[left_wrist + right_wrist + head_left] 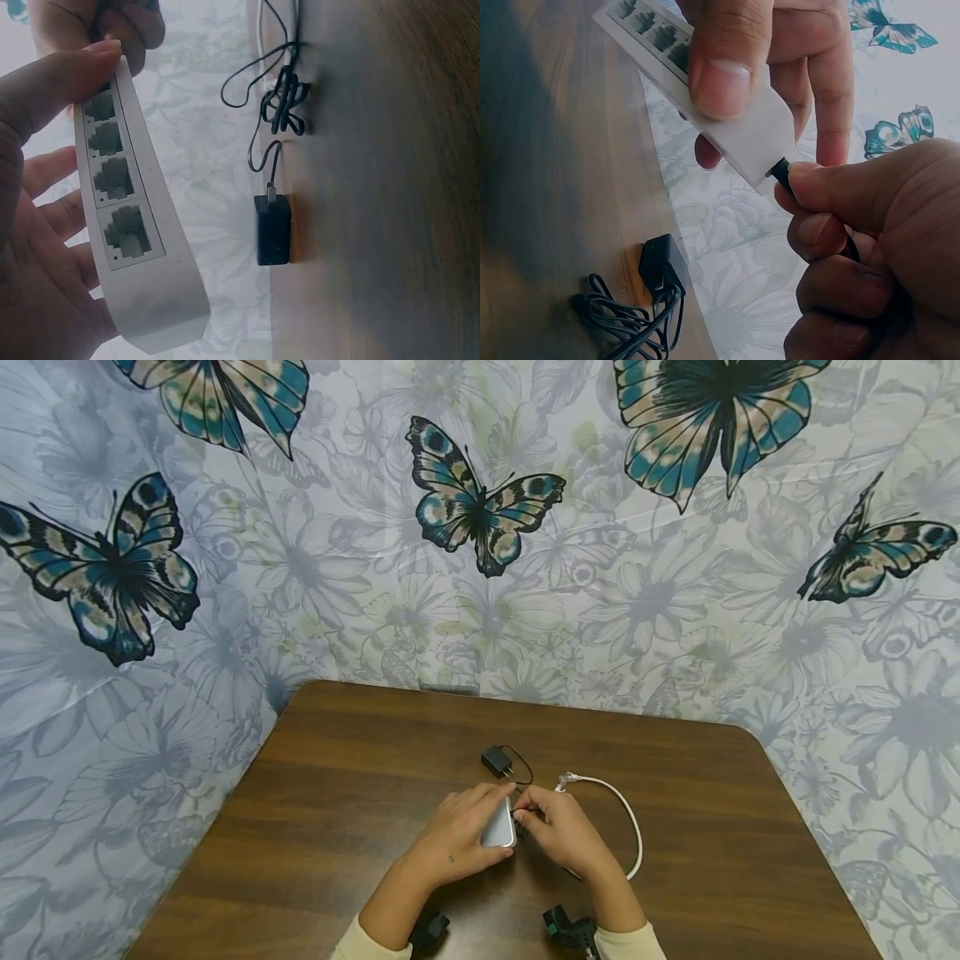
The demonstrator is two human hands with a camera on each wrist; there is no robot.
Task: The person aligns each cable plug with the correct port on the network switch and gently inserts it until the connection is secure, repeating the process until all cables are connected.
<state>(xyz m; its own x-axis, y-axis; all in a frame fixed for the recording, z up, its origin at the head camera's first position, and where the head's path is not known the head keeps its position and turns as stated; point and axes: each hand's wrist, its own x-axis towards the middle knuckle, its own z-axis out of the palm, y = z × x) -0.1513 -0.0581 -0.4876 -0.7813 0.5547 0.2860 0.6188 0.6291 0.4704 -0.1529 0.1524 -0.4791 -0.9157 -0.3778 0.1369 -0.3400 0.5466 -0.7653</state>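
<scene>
My left hand [459, 837] grips a white network switch [498, 829] above the table, thumb on one edge and fingers along the other. A row of several square ports [116, 180] faces the left wrist camera. At the switch's end, my right hand [564, 828] pinches a black cable plug [781, 173] between thumb and forefinger. The plug's tip meets the switch's end face in the right wrist view; how deep it sits cannot be told. Part of the black cable runs through the curled fingers of that hand.
A black power adapter [496, 761] lies on the brown wooden table [360, 777] beyond the hands. Its thin black cord [283, 105] is bundled in loops. A white cable [636, 831] curves around the right hand. A butterfly-printed cloth [337, 568] hangs behind the table.
</scene>
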